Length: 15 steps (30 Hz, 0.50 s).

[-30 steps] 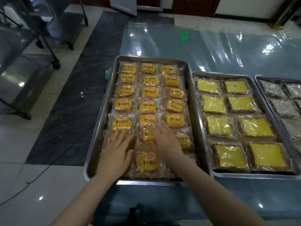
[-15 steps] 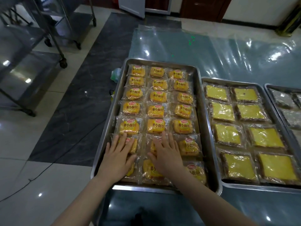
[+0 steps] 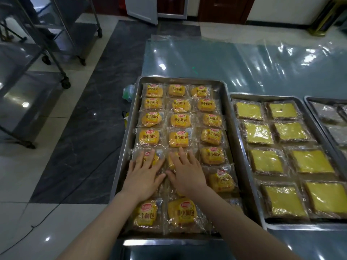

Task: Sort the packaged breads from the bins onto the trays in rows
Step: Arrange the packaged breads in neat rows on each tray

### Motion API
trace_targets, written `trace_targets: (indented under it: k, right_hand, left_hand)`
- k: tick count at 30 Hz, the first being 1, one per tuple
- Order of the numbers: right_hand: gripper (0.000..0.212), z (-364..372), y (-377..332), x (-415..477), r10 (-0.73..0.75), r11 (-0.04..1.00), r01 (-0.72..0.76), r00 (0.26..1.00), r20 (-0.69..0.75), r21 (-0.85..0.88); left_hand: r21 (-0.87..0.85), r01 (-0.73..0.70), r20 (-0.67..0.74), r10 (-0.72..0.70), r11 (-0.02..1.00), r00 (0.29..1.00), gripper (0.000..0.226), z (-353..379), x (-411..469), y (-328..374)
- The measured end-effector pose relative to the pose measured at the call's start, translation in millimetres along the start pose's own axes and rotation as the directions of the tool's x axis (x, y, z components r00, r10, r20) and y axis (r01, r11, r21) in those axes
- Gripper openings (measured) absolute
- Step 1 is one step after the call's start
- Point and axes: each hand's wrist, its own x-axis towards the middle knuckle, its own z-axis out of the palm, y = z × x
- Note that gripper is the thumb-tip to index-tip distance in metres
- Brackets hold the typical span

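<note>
Both hands are being held flat with fingers straight. The left hand (image 3: 143,177) and right hand (image 3: 185,173) are being slid forward off the nearest row (image 3: 182,212) onto packaged breads (image 3: 178,138) lying mid-tray (image 3: 180,80), so the rows are probably being straightened.

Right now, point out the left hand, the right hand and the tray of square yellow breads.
left hand (image 3: 143,177): head view, back of the hand.
right hand (image 3: 187,175): head view, back of the hand.
tray of square yellow breads (image 3: 300,225): head view, near rim.
</note>
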Motion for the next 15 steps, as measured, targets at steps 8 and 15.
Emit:
trace_targets:
  k: [8, 15]
  right_hand:
    - [0.066, 0.9, 0.7, 4.5, 0.004, 1.0, -0.003, 0.998, -0.056, 0.011]
    - [0.061, -22.9, 9.0, 40.2, 0.032, 0.999, -0.031, 0.999, -0.019, 0.01]
  left_hand:
    - [-0.04, -0.003, -0.051, 0.001, 0.999, 0.999, 0.06, -8.4, 3.9, -5.7]
    - [-0.07, -0.016, -0.083, 0.01, 0.997, 0.996, 0.061, -21.1, 31.9, -5.0]
